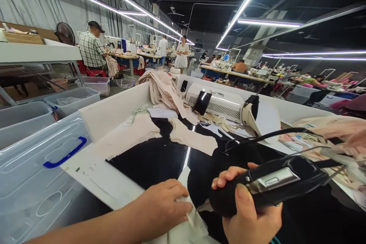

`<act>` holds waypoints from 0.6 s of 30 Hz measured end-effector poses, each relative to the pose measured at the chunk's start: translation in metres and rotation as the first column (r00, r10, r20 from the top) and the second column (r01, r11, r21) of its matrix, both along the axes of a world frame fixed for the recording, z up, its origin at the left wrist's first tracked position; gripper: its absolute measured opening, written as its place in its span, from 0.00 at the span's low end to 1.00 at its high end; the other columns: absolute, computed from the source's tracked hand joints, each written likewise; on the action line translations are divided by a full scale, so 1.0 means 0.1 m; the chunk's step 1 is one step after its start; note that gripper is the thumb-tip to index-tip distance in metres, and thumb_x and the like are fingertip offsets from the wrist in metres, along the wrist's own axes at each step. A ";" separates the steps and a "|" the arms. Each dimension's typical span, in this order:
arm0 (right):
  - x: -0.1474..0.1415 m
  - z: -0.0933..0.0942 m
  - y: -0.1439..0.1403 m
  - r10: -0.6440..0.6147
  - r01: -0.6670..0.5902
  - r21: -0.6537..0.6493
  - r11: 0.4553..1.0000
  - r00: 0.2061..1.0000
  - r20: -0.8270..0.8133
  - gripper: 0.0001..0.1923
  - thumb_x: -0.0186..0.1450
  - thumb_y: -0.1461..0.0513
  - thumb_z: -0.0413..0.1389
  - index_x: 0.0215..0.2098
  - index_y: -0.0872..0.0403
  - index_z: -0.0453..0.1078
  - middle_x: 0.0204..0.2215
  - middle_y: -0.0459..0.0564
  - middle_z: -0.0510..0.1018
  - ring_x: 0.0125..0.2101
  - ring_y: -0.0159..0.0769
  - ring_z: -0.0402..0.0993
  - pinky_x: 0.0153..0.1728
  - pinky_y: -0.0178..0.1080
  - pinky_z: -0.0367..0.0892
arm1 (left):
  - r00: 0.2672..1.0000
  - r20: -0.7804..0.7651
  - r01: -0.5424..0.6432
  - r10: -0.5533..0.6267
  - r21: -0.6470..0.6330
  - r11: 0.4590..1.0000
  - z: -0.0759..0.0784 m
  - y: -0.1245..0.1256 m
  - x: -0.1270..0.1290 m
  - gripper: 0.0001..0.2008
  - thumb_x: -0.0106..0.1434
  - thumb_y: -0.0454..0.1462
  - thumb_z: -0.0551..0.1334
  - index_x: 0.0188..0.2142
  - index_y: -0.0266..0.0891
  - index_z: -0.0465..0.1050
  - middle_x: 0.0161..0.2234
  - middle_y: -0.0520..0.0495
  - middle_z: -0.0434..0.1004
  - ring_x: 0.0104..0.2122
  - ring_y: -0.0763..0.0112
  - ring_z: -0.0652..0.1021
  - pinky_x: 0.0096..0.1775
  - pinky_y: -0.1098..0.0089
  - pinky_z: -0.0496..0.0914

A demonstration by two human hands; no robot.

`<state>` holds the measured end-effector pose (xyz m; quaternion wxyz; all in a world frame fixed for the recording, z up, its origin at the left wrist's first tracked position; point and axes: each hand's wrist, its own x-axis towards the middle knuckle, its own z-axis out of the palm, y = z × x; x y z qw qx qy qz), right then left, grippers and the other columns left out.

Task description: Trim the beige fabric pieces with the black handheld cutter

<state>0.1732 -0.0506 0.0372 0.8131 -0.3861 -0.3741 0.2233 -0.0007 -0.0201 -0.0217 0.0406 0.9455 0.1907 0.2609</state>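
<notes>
The right hand [248, 217] grips a black handheld iron [268, 185] just above the dark table [148, 160]. The left hand [166, 207] presses flat on a pale cloth piece [188, 221]. Pressing looks under way; next the iron needs lowering carefully beside those fingers.

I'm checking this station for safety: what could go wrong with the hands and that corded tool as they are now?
The left hand presses white fabric right beside the black tool gripped by the right hand; fingers could get caught. The tool's cable loops over fabric pieces and might snag or drag them.
</notes>
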 end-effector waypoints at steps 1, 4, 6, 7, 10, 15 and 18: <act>0.01 -0.02 0.00 0.002 -0.002 0.004 1.000 1.000 0.005 0.20 0.61 0.60 0.67 0.49 0.48 0.68 0.28 0.42 0.77 0.25 0.34 0.74 0.24 0.40 0.76 | 1.000 0.007 -0.001 0.001 -0.021 1.000 -0.01 0.01 -0.02 0.06 0.70 0.38 0.67 0.45 0.42 0.74 0.47 0.48 0.77 0.47 0.66 0.77 0.49 0.69 0.74; 0.05 -0.09 0.00 0.023 -0.024 0.008 1.000 0.999 0.028 0.20 0.63 0.60 0.66 0.51 0.48 0.68 0.29 0.43 0.77 0.25 0.34 0.75 0.25 0.41 0.77 | 1.000 -0.003 0.001 -0.001 -0.070 0.998 -0.02 0.01 -0.06 0.08 0.69 0.37 0.67 0.47 0.44 0.74 0.49 0.48 0.76 0.48 0.64 0.78 0.48 0.69 0.75; 0.07 -0.12 -0.01 0.036 -0.036 0.008 0.999 0.999 0.039 0.20 0.64 0.61 0.66 0.52 0.47 0.68 0.30 0.44 0.78 0.26 0.34 0.75 0.26 0.42 0.77 | 1.000 -0.023 0.003 -0.005 -0.089 0.996 -0.01 0.02 -0.07 0.09 0.69 0.36 0.67 0.48 0.44 0.74 0.49 0.46 0.76 0.49 0.63 0.78 0.49 0.68 0.76; 0.07 -0.13 -0.01 0.037 -0.037 0.007 0.999 0.998 0.040 0.20 0.64 0.61 0.66 0.52 0.47 0.68 0.30 0.44 0.78 0.26 0.34 0.75 0.26 0.42 0.77 | 0.999 -0.034 0.004 -0.007 -0.095 0.996 0.00 0.02 -0.07 0.10 0.69 0.35 0.67 0.48 0.44 0.74 0.49 0.45 0.75 0.49 0.62 0.78 0.50 0.67 0.76; 0.07 -0.13 0.00 0.037 -0.037 0.006 0.999 0.999 0.026 0.20 0.64 0.61 0.66 0.52 0.47 0.68 0.31 0.44 0.78 0.26 0.35 0.76 0.26 0.42 0.77 | 0.999 -0.051 0.006 -0.011 -0.098 0.995 0.01 0.02 -0.08 0.12 0.68 0.34 0.68 0.49 0.44 0.73 0.51 0.43 0.74 0.50 0.61 0.77 0.51 0.66 0.76; 0.00 -0.09 0.08 0.028 -0.028 0.022 0.999 1.000 0.000 0.19 0.65 0.60 0.66 0.52 0.46 0.68 0.31 0.43 0.78 0.26 0.33 0.76 0.27 0.40 0.77 | 0.998 -0.057 0.007 -0.014 -0.118 0.993 0.02 0.02 -0.09 0.12 0.67 0.34 0.68 0.49 0.44 0.73 0.51 0.42 0.74 0.50 0.59 0.77 0.51 0.64 0.77; -0.04 -0.09 0.12 0.042 -0.042 0.008 0.999 0.999 0.010 0.19 0.65 0.59 0.66 0.52 0.45 0.68 0.32 0.42 0.78 0.26 0.32 0.75 0.28 0.39 0.77 | 0.996 -0.084 -0.009 -0.003 -0.132 0.991 0.04 0.02 -0.08 0.10 0.68 0.33 0.67 0.48 0.43 0.74 0.51 0.42 0.73 0.50 0.59 0.77 0.49 0.65 0.78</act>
